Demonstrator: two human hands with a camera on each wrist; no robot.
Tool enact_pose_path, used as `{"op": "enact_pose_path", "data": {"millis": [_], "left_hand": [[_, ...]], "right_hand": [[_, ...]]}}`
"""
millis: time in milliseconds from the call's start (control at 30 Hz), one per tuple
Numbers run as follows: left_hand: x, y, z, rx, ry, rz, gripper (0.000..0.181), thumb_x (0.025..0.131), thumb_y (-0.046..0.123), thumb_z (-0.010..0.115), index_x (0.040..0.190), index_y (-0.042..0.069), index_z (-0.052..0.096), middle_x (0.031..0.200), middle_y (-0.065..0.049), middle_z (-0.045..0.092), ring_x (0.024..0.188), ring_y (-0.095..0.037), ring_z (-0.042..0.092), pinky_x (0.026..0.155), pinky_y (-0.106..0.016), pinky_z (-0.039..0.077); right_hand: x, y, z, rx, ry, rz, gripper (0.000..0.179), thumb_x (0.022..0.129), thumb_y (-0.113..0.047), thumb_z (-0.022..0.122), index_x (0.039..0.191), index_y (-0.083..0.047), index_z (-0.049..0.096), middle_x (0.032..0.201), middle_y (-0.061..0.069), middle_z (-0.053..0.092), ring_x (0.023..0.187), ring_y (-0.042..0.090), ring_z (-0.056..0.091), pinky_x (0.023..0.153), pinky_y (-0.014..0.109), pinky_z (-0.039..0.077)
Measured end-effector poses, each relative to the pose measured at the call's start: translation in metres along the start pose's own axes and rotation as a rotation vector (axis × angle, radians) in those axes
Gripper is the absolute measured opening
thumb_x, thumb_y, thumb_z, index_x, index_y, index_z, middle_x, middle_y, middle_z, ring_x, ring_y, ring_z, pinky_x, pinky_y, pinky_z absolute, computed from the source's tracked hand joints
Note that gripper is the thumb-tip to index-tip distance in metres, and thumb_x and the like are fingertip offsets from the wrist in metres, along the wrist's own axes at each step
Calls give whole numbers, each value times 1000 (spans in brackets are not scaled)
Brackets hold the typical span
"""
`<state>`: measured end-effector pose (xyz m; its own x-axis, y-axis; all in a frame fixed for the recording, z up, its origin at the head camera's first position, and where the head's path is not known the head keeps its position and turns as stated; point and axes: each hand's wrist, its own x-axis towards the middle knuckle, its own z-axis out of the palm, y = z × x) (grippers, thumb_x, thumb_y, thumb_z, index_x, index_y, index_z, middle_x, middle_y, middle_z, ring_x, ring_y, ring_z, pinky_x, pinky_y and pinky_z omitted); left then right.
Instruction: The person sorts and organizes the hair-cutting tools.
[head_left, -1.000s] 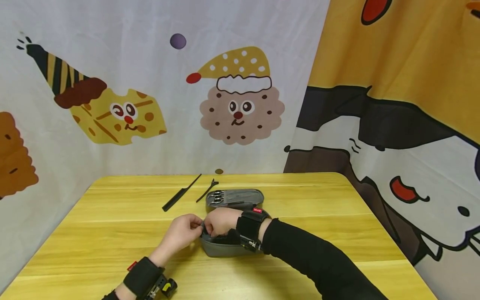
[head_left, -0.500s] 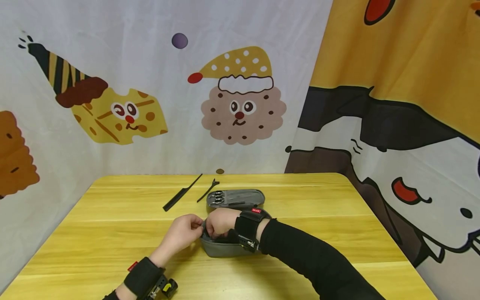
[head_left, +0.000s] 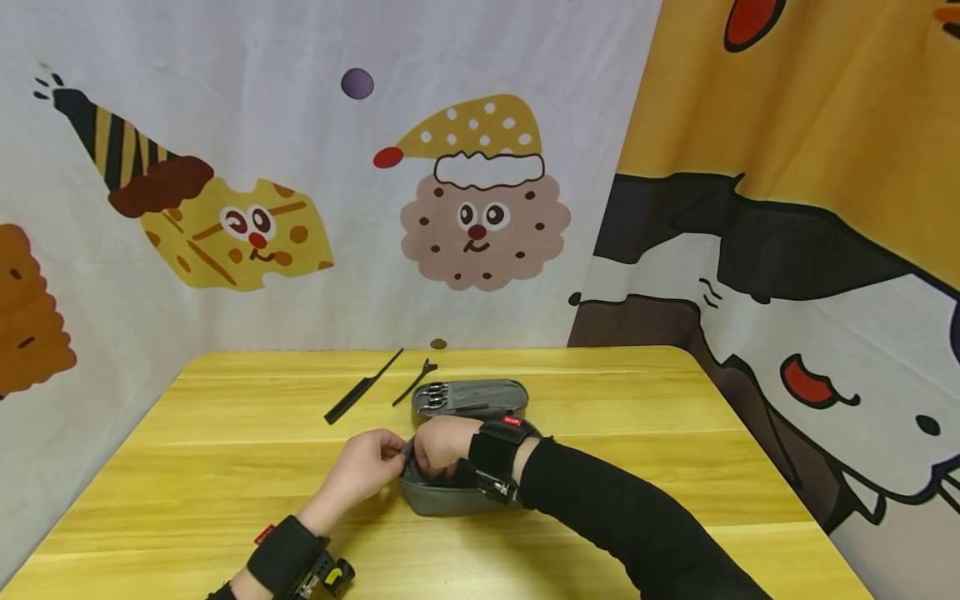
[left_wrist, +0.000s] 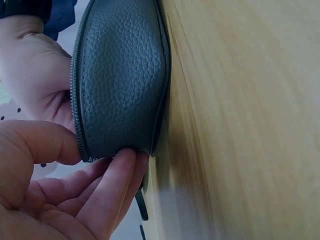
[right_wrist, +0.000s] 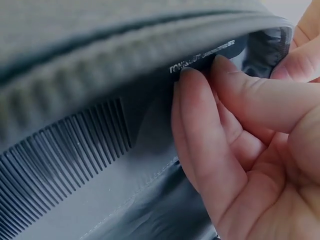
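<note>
A grey leather-look zip case lies unzipped on the table, its lid folded back. My left hand pinches the near body's left end; in the left wrist view thumb and fingers hold the zipped edge and the wall. My right hand reaches inside the case. Seen in the right wrist view, its thumb and fingertips pinch a dark comb at the end with white lettering. The comb's teeth run to the left, against the grey lining. In the head view the right hand and wrist hide most of the inside.
Several silver-handled scissors sit in the lid of the case. Beyond the left hand, a black tail comb and a black hair clip lie on the wooden table. A printed curtain hangs behind.
The right hand's fingers have shifted slightly within the case. Both arms, the case and the things on the table otherwise stay in place.
</note>
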<state>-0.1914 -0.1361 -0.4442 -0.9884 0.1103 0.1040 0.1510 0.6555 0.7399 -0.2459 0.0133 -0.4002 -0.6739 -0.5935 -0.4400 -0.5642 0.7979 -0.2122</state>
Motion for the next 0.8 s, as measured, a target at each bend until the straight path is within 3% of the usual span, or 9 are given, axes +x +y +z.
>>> {"op": "enact_pose_path", "data": {"millis": [367,567,800], "left_hand": [[-1,1,0,11,-4,14,7,81,-2,71,87,2,72,78,-2,67,69,-13,60,64,-33,53],[-2,1,0,8,-4,20,8,82,-2,70,87,3,72,78,-1,67,69,-12,59,63,-33,52],[-1,1,0,2,-9,7,8,81,-3,70,87,2,72,77,-1,67,68,-12,59,61,-32,51]], "right_hand": [[-15,5,-9,56,1,-141,16,90,-21,75,78,-16,66,71,-9,60,59,9,63,57,18,47],[-20,14,-15,-8,93,-236,10,91,-26,74,89,-17,72,77,-11,61,68,5,54,63,19,44],[-34,29,-21,75,199,-254,23,94,-28,70,113,-15,70,100,-6,68,90,7,63,78,20,49]]}}
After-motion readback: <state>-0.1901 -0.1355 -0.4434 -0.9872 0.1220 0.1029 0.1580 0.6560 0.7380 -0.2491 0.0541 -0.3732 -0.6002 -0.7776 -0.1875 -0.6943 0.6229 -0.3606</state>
